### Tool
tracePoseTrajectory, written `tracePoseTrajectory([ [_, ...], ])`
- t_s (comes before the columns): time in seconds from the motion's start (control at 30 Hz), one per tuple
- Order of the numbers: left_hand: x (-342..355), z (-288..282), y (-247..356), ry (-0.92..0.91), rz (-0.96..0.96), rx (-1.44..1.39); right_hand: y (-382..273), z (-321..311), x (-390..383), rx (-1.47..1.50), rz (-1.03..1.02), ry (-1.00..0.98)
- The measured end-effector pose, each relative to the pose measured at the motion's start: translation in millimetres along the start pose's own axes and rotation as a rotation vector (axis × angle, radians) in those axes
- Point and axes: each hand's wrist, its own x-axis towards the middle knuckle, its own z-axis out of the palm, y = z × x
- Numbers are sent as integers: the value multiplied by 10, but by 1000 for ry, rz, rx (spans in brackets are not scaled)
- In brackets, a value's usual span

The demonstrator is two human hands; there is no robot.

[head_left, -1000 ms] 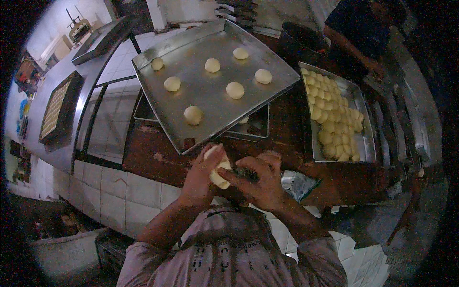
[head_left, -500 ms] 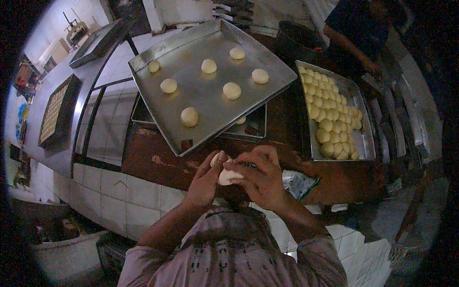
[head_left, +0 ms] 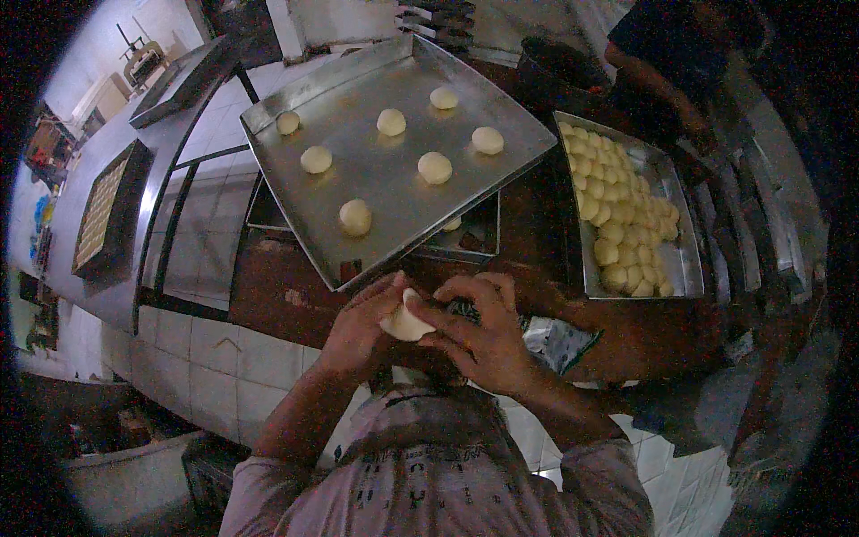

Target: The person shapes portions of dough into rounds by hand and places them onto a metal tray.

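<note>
Between both hands, just in front of my body, is a piece of pale dough (head_left: pixel 407 324), stretched into an uneven shape. My left hand (head_left: pixel 358 327) cups it from the left with the fingers closed round it. From the other side my right hand (head_left: pixel 488 331) pinches its edge between thumb and fingers. Beyond them a large metal baking tray (head_left: pixel 376 85) lies tilted across another tray, carrying several spaced dough balls (head_left: pixel 435 168). A small dark brown piece (head_left: pixel 350 268) lies at its near corner.
To the right, a second tray (head_left: pixel 687 259) is packed with dough balls (head_left: pixel 617 197). A silvery packet (head_left: pixel 557 345) lies on the brown table (head_left: pixel 626 345) near my right wrist. Another person's arm (head_left: pixel 662 89) shows at the far right. A filled tray (head_left: pixel 106 210) stands on the left counter.
My hands have shifted slightly left with the dough. The dough has changed from a rounded lump to a flatter, folded-looking piece, and my right fingers have moved along its edge. The trays stay put.
</note>
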Motion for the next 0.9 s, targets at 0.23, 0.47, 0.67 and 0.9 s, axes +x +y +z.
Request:
tracePoseTrajectory([
  [0.23,-23,103,88,-98,-153,334,287,45,9,663,248,-46],
  [0.47,49,12,21,-88,-181,149,188,14,-67,464,259,-23],
  [0.67,31,158,33,-122,-180,238,238,-142,13,389,213,-59],
  [0.9,181,276,193,-104,-194,-135,246,-133,-51,351,176,50],
])
